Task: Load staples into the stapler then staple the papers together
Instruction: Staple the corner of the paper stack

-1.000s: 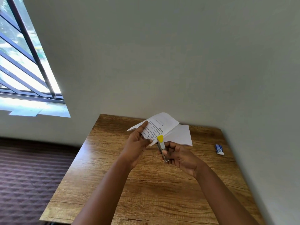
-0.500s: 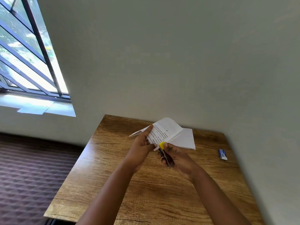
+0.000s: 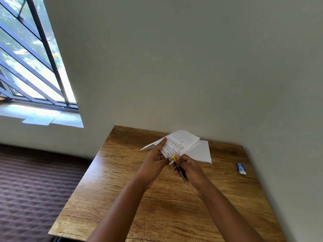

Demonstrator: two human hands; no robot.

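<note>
Wooden table [image 3: 122,198] beneath raised hands: left hand [image 3: 153,163] pinches printed papers [image 3: 180,144], right hand [image 3: 192,169] grips stapler [image 3: 180,169] at their corner, box [image 3: 241,168] nearby

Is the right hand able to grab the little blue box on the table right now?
Probably not yet. The right hand grips the stapler, so it's busy, though the bare table leaves the way to the blue box free.
</note>
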